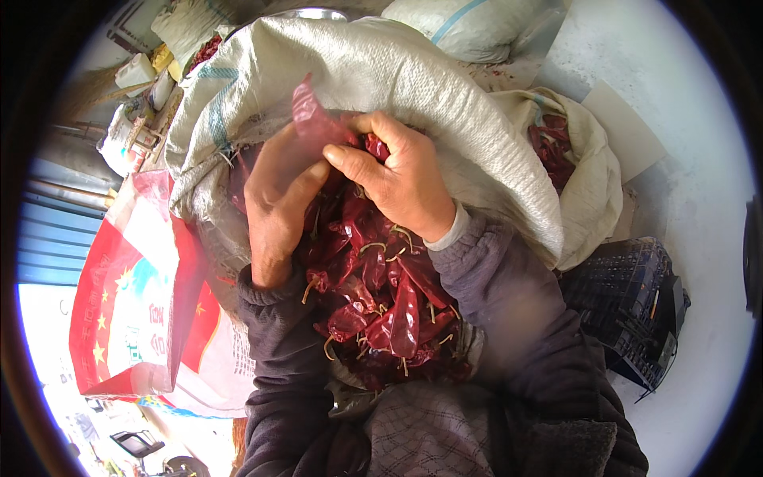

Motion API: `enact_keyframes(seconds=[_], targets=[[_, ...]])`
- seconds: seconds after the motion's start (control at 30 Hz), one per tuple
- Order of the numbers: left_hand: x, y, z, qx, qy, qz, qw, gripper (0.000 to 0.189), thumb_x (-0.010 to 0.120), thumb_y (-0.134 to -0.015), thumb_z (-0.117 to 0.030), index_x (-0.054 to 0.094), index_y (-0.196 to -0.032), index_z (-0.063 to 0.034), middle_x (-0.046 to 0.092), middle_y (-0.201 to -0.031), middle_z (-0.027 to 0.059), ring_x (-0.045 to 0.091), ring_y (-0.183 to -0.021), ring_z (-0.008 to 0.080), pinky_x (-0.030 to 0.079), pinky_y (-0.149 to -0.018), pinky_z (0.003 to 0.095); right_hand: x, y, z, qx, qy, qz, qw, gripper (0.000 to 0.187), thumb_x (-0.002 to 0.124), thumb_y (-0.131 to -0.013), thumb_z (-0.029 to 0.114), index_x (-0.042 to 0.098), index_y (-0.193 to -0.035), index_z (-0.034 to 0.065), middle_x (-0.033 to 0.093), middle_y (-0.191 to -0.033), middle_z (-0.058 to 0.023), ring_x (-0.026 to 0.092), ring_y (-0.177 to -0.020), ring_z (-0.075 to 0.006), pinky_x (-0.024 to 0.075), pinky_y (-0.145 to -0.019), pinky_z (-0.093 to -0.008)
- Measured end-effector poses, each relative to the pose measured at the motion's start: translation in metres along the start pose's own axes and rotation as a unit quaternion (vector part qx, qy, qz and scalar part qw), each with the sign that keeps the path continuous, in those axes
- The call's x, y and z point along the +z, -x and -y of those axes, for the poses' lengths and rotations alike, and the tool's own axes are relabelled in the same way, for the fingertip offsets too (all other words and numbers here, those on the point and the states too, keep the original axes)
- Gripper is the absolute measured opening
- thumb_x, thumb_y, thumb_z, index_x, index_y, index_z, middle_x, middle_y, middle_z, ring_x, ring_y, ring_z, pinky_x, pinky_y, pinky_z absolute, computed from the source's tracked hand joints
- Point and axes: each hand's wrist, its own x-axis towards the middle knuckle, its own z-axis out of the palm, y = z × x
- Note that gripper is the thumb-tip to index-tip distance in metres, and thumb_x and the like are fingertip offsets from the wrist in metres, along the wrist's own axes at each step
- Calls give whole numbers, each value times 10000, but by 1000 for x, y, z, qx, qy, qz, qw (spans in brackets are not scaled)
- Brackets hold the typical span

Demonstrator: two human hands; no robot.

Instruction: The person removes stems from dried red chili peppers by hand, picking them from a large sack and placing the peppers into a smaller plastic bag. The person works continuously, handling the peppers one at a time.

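A dried red chili pepper [315, 116] is held up between my hands over the opening of a white woven sack [369, 62]. My right hand [408, 176] pinches its wide end with thumb and forefinger. More shiny red skin [377, 146] shows inside the curl of the right fingers; whether it is a second pepper is unclear. My left hand [277, 206] is curled around the pepper's other side, its fingers blurred and partly hidden behind it. Under both hands lies a heap of dried red chili peppers [405, 316], many with pale curved stems.
At the right stand a smaller sack [596, 173] of red peppers and a dark plastic crate [620, 298] by a pale wall [709, 250]. A red and white printed bag [143, 298] is at the left. Another full sack [477, 27] lies behind.
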Motion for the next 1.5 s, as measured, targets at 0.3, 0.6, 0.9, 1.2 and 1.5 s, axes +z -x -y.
enact_keyframes(seconds=[0.3, 0.6, 0.9, 1.2, 1.5], targets=[[-13, -4, -9, 14, 189, -100, 977, 431, 517, -987, -12, 563, -1398, 110, 689, -1058, 76, 656, -900, 172, 534, -827, 307, -4, 3, 7, 77, -95, 28, 992, 509, 862, -854, 454, 697, -1001, -4, 679, -799, -51, 633, -708, -134, 515, -653, -304], [-22, 5, -16, -90, 196, 33, 976, 349, 683, -929, -94, 654, -1259, 16, 671, -890, 21, 562, -723, 86, 433, -640, 218, -19, -3, 13, 235, -289, 112, 921, 240, 742, -968, 199, 676, -1072, -6, 650, -789, -23, 515, -527, -54, 364, -433, -230], [-5, 2, 5, 68, 175, -80, 979, 261, 776, -941, -118, 726, -1123, 63, 734, -1111, 122, 655, -994, 158, 502, -922, 300, -16, -2, 15, 208, -297, 94, 927, 340, 693, -1010, 339, 675, -1018, 0, 616, -798, -15, 523, -557, -69, 378, -448, -238], [-6, 7, -3, 61, 37, 5, 997, 174, 738, -1000, -164, 745, -1019, 9, 732, -943, 23, 602, -806, 81, 470, -731, 239, -45, -19, 33, 21, 15, 184, 983, 642, 760, -898, 602, 719, -1054, -19, 717, -879, -94, 651, -747, -152, 520, -663, -317], [8, 0, -13, 283, -360, -50, 888, 160, 831, -827, -98, 726, -929, -32, 713, -867, 105, 694, -783, 285, 555, -688, 364, -5, 11, 15, -92, 279, 143, 945, 455, 783, -805, 346, 637, -1081, 15, 699, -953, -192, 703, -827, -408, 564, -696, -483]])
